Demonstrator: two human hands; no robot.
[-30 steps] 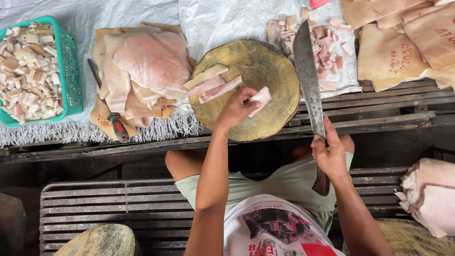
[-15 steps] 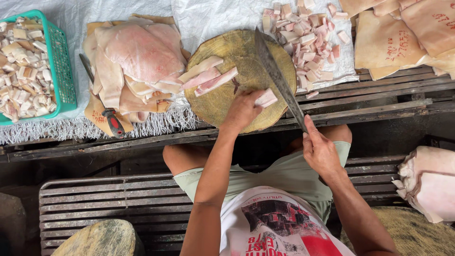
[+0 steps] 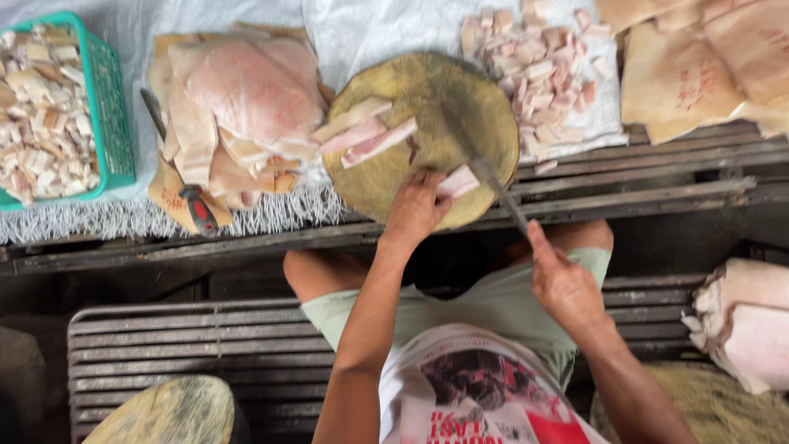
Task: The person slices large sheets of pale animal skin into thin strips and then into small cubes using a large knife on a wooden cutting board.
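Head view: cleaver (image 3: 485,168) in closed right hand (image 3: 563,284), blade slanting toward upper left, left hand (image 3: 415,210) pinching meat strip (image 3: 457,182) on chopping block (image 3: 419,90)

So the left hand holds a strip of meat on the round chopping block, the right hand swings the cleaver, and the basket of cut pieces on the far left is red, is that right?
Not quite. In the head view the basket of cut pieces is green, not red. The rest stands: the left hand holds a meat strip on the round chopping block, and the right hand swings the cleaver.
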